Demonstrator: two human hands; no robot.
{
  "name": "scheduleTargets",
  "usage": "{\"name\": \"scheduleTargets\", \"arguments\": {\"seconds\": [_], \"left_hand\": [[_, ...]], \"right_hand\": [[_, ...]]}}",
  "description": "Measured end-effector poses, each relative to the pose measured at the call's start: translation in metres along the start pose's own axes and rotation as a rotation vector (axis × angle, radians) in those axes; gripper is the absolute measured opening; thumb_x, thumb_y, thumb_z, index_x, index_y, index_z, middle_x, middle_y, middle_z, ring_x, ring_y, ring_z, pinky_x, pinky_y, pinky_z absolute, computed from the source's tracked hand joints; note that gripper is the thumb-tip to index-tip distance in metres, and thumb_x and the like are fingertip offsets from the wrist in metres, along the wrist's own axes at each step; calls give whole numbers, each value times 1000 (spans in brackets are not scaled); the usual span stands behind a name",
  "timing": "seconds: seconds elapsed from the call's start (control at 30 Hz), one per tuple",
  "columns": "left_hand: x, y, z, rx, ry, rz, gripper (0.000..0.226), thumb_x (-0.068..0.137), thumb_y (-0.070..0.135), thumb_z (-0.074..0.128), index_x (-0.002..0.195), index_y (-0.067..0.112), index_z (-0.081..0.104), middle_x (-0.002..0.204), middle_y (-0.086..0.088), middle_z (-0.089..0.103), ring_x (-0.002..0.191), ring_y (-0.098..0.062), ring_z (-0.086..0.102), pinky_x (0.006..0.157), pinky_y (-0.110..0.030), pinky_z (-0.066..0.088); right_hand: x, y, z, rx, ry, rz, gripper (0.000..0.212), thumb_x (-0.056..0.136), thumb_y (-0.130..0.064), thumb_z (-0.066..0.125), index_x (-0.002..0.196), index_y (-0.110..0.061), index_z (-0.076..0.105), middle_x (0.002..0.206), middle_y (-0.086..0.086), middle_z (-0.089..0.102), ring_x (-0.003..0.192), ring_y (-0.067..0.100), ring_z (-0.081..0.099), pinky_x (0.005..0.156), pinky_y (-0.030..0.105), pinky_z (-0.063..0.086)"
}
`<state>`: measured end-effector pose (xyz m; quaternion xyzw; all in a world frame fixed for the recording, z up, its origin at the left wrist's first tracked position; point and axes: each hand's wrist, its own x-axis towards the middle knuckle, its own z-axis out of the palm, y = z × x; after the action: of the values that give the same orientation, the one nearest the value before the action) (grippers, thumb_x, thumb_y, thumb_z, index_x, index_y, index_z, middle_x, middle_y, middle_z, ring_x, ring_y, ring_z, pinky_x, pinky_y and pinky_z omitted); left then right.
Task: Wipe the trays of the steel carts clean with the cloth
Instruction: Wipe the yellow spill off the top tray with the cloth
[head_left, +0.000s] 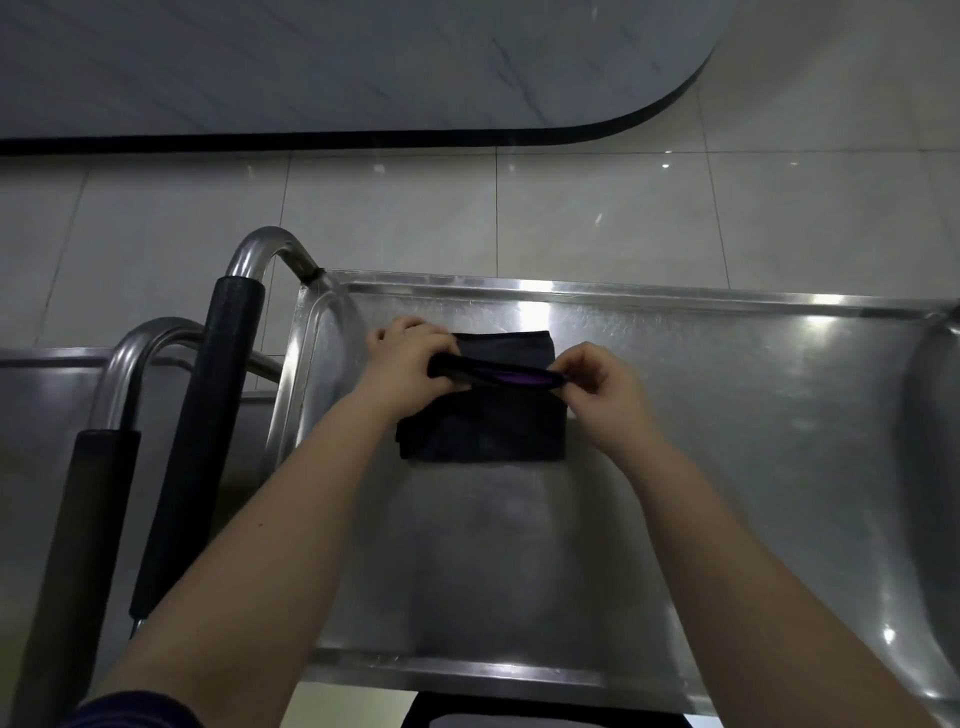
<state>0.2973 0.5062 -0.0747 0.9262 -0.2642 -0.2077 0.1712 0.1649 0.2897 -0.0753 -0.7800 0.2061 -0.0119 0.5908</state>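
Left hand (410, 358), right hand (602, 382) fingers pinch cloth (483, 428) on tray (727, 441); padded handles (208, 415) left.

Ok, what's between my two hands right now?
In the head view, a raised fold of the dark cloth runs from the left hand to the right hand, a purple strip showing inside; both hands pinch it above the tray.

glossy scuffed steel tray (675, 415), matt dark cloth (483, 431)
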Motion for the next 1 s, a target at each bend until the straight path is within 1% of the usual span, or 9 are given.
{"name": "scheduleTargets", "arguments": {"seconds": [0.1,0.2,0.3,0.37,0.47,0.53,0.6,0.67,1.0], "left_hand": [[-6,-15,-12,-119,42,-121,22,73,48,79,84,42,61,94,17,61,108,-13,44,86,-30,15],[-4,-18,-16,-189,123,-201,16,77,44,77,86,42,63,91,18,63,103,-13,43,88,-33,21],[2,-7,-9,-41,201,-219,23,83,43,71,104,36,66,107,9,65,112,-18,49,94,-36,24],[0,5,4,7,223,-263,37,87,36,66,123,30,60,126,0,57,123,-24,43,101,-39,26],[-11,32,26,-47,332,-183,48,90,27,60,136,21,52,143,-9,46,134,-31,35,112,-44,23],[-17,51,46,41,285,-102,52,93,40,52,143,26,44,155,-11,31,142,-38,23,118,-53,10],[-20,66,68,171,116,-170,68,93,66,30,153,41,11,163,-7,-3,146,-42,-9,108,-66,-21],[-19,70,87,251,30,-284,78,84,82,13,147,50,-19,158,-6,-28,139,-48,-29,97,-72,-28],[-5,113,117,273,61,-167,81,72,93,5,141,59,-21,160,-7,-25,138,-52,-26,94,-79,-21]], "right_hand": [[3,-2,1,61,30,45,40,81,3,66,73,-35,62,73,-19,66,70,-2,61,66,12,47],[19,-2,11,38,119,91,35,83,-2,68,75,-36,61,76,-16,67,74,3,62,71,21,50],[36,-1,24,-146,183,112,25,85,-7,64,83,-32,60,88,-11,64,81,12,61,77,32,49],[36,5,26,-361,174,72,19,86,-14,66,103,-22,66,107,-1,64,102,24,57,90,40,46],[13,22,14,-581,201,20,40,91,-24,64,130,-16,59,136,7,55,127,31,44,104,41,33],[-18,38,0,-663,205,35,45,95,-24,58,139,-15,52,147,9,47,138,35,35,110,44,28],[-56,58,-13,-781,163,105,50,99,-29,48,147,-18,43,156,8,36,145,39,23,114,49,20],[-92,74,-19,-905,139,149,55,98,-39,35,150,-22,38,159,6,29,146,42,17,117,52,11],[-116,90,-12,-1027,130,189,59,98,-43,24,154,-24,26,162,5,19,148,42,9,119,58,2]]}}
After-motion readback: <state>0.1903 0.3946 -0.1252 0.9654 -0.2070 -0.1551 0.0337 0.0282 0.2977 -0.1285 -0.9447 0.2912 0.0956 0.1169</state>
